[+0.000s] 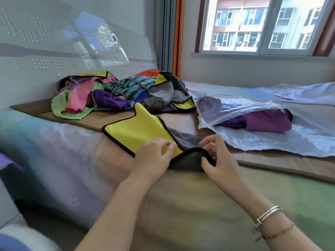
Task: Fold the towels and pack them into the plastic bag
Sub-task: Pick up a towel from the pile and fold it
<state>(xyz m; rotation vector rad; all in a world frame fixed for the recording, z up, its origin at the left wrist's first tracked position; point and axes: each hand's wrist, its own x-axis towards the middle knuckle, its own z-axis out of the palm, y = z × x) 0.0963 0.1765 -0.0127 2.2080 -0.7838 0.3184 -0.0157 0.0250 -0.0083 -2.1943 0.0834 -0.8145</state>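
Yellow-and-grey towel [137, 129] held at its near corner by both hands, on the bed.

The towel is laid yellow face up across the wooden mat [183, 122], its near corner turned over so the grey underside is shown. The left hand [154, 158] is rested on the yellow face, fingers curled, the fingertips [171, 147] pressed at the black-bound edge; whether the cloth is pinched cannot be told. The right hand [217, 160] is curled over the turned corner, the black edge nipped between thumb and fingers. Two silver bangles [270, 215] are worn on the right wrist. A loose pile of mixed towels [116, 93] is heaped behind, against the wall. To the right, folded purple towels [266, 122] are seen inside the clear plastic bag [272, 142], lying flat just beside the held towel.
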